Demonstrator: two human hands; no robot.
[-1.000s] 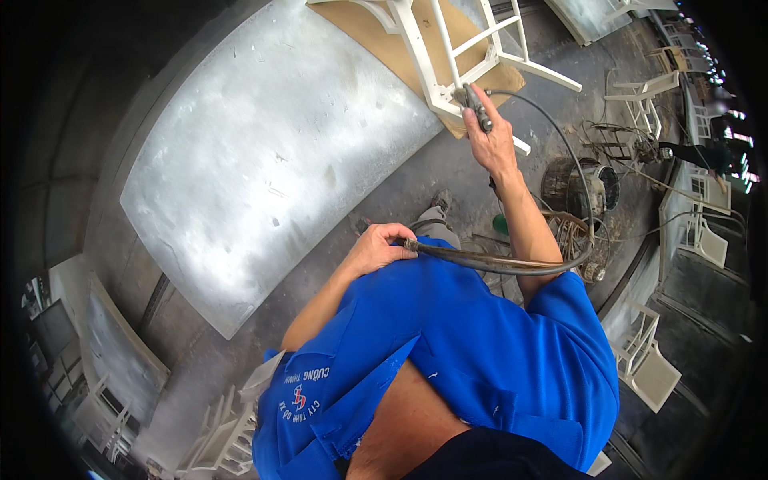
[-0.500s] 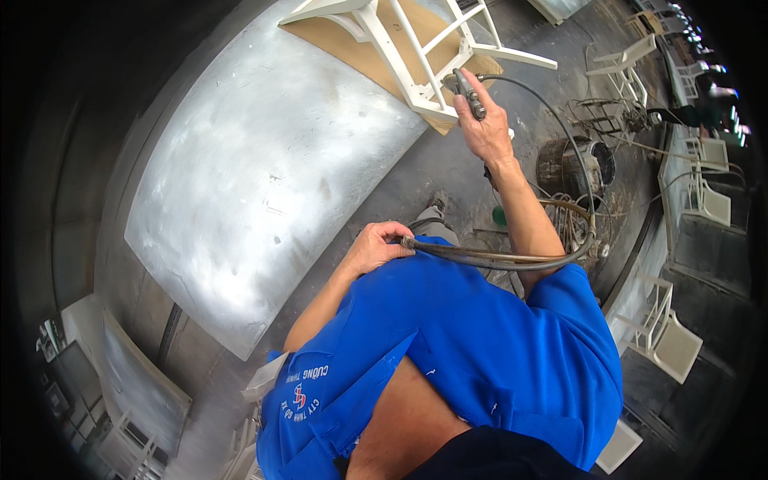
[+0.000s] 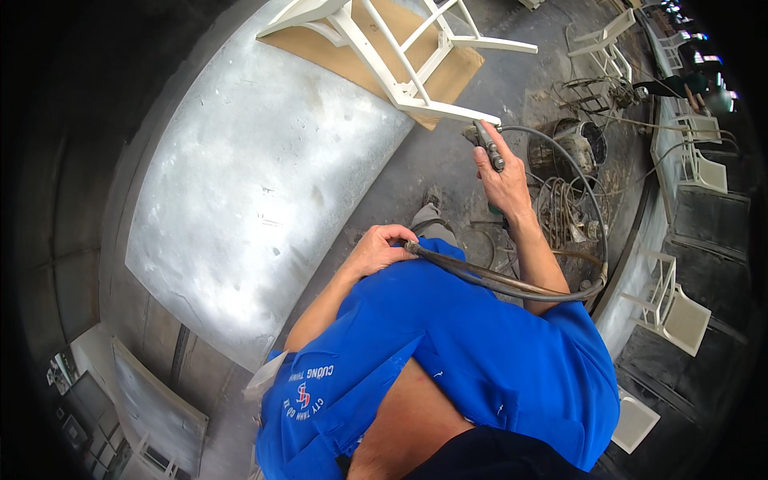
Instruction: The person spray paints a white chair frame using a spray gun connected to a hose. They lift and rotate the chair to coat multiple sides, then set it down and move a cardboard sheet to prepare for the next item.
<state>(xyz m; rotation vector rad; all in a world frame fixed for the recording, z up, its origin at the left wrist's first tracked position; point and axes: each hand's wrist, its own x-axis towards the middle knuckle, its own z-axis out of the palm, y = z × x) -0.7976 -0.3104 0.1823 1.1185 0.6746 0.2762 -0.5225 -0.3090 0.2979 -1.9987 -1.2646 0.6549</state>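
White wooden chair (image 3: 370, 64) is lying tipped over on a flat brown board (image 3: 461, 74). The right hand (image 3: 506, 182), fingers curled closed, is gripping a grey metal spray gun (image 3: 490, 149), now nearer the leg's end than before; the left hand (image 3: 378, 250) is pinching looped dark hose (image 3: 480, 274).

Left arm bent at the elbow; left forearm (image 3: 318, 308) angles up and inward across the front of the torso (image 3: 464, 344). Left hand (image 3: 379, 250) is bare, held close to the body, its fingers (image 3: 394, 230) curled in a closed grip. Right arm reaches forward, well apart from the left; right forearm (image 3: 538, 256) slopes up and slightly inward to the right wrist (image 3: 518, 214). Right hand (image 3: 504, 178) is bare and closed, thumb (image 3: 482, 163) on its left side.
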